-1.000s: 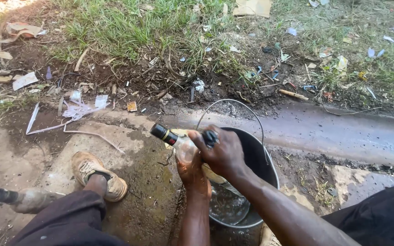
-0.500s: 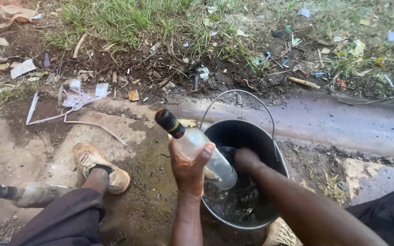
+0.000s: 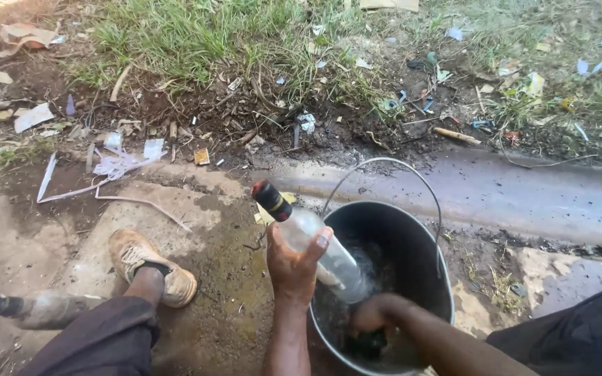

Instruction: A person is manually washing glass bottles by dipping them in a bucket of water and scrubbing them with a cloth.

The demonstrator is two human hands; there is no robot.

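Black round metal bucket (image 3: pixel 412 237) with wire handle, lower centre of frame, water inside. Clear glass bottle with dark cap (image 3: pixel 315 240) tilts over its left rim, cap toward upper left. My left hand (image 3: pixel 292 268) wraps the bottle's middle, thumb up. My right hand (image 3: pixel 369 322) is down in the bucket, closed around something dark. Best to keep the bottle's base low over the water, grip firm: wet glass slips.

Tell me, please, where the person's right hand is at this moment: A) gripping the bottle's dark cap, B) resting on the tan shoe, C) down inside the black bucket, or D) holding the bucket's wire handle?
C: the right hand reaches down into the black bucket, below the base of the clear bottle that the left hand holds tilted over the bucket's rim.
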